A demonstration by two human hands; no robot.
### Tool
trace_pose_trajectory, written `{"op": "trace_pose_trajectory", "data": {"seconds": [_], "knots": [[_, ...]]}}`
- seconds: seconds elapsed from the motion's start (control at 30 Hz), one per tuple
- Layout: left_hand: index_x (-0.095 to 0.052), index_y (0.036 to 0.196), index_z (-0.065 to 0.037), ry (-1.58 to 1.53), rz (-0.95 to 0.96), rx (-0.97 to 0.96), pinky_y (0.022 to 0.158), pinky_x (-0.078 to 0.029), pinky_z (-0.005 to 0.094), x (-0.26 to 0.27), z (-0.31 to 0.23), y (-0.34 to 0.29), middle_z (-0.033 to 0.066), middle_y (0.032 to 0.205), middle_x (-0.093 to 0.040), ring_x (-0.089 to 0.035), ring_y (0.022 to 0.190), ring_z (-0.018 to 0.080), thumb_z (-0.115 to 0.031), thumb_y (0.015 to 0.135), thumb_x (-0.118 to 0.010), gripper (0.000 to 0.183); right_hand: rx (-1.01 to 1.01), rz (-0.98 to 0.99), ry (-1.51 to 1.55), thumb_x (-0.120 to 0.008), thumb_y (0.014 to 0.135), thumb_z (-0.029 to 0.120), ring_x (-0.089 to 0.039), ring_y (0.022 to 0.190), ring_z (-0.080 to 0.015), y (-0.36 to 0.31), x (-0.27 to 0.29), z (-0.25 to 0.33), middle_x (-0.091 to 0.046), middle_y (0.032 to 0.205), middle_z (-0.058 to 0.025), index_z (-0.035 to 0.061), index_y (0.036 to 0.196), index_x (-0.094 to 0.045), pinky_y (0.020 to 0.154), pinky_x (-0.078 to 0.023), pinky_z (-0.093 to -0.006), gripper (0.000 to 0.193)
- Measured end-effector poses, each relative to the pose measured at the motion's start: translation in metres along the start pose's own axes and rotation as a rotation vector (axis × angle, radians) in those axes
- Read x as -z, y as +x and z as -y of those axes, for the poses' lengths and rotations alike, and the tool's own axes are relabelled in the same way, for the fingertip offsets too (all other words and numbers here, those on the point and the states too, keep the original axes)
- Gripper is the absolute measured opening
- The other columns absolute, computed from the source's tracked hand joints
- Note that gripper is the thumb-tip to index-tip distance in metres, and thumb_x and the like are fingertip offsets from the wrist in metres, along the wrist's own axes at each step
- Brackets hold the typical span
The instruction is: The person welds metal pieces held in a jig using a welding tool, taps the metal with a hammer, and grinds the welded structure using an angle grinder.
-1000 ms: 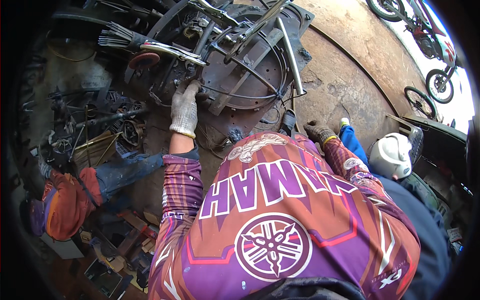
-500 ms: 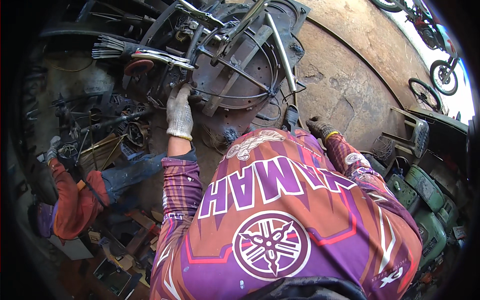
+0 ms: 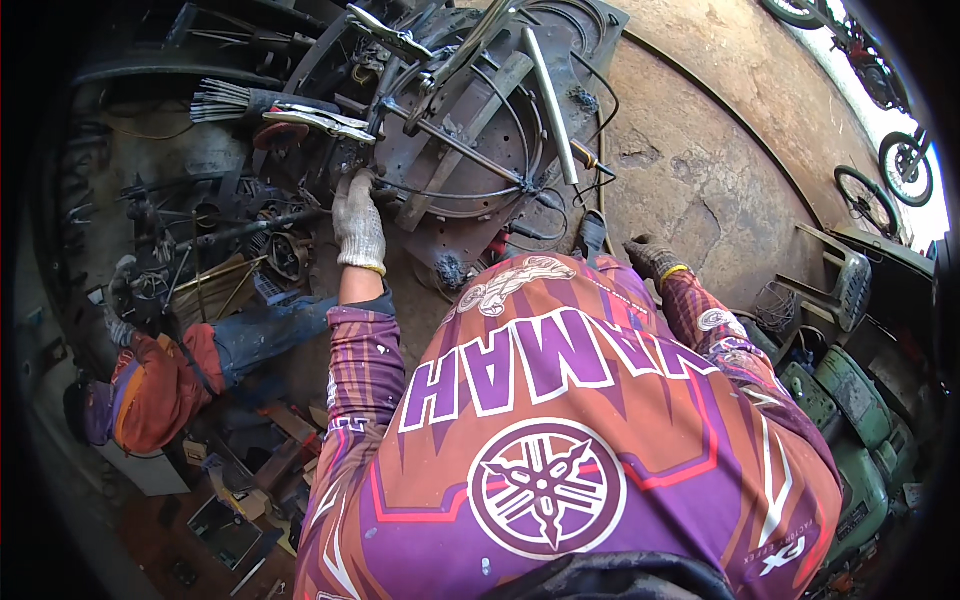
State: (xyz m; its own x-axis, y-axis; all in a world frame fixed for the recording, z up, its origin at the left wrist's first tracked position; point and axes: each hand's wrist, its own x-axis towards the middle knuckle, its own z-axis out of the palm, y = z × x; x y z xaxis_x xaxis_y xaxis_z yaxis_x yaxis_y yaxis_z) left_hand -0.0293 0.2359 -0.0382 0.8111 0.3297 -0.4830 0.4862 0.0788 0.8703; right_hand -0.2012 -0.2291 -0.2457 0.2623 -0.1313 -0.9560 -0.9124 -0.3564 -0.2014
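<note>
We see the left hand (image 3: 360,228), in a pale knitted glove, reaching forward to the near left corner of a frame of dark metal rods (image 3: 455,139). The frame lies over a dark metal surface (image 3: 452,228) drilled with small holes, ahead of us and left of centre. The fingertips are partly hidden where a thin curved rod meets that corner, so we cannot tell whether the left grip is closed on it.

We find the right hand (image 3: 655,258) in a darker glove with a yellow cuff, well apart from the frame, over the bare brown floor (image 3: 690,140). Its fingers look curled, but we cannot tell how narrow the grip is or whether it holds anything.

Just beyond the left hand we see locking pliers (image 3: 320,122) near a reddish disc (image 3: 281,137) and a bundle of thin rods (image 3: 222,101). A second pair of pliers (image 3: 390,34) stands farther off, while a pale tube (image 3: 549,105) slants along the frame's right side. To our left a co-worker (image 3: 165,395) in orange-red clothing bends among scattered metal parts.
</note>
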Motion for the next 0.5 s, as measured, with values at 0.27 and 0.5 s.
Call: {"op": "trace_pose_trajectory", "data": {"seconds": [0.27,0.5], "knots": [[-0.070,0.108,-0.007,0.039,-0.102,-0.056,0.081,-0.047,0.0282,0.009,0.013,0.010,0.0008,0.098,-0.067,-0.057,0.087,0.0134,-0.027,0.090,-0.059,0.029,0.019,0.023,-0.002,-0.067,0.092,0.036,-0.066,0.070,-0.0237,0.003,0.006,-0.005,-0.068,0.086,-0.0098,-0.0010,0.115,-0.066,0.061,-0.054,-0.0407,0.043],[-0.070,0.107,-0.005,0.140,-0.230,-0.200,0.082,-0.048,0.0293,0.007,0.014,0.008,0.0015,0.101,-0.068,-0.058,0.088,0.0136,-0.028,0.091,-0.057,0.031,0.006,0.043,-0.022,-0.066,0.093,0.037,-0.065,0.066,-0.0234,0.002,0.015,-0.001,-0.068,0.086,-0.0104,-0.0008,0.117,-0.065,0.058,-0.053,-0.0417,0.044]]}}
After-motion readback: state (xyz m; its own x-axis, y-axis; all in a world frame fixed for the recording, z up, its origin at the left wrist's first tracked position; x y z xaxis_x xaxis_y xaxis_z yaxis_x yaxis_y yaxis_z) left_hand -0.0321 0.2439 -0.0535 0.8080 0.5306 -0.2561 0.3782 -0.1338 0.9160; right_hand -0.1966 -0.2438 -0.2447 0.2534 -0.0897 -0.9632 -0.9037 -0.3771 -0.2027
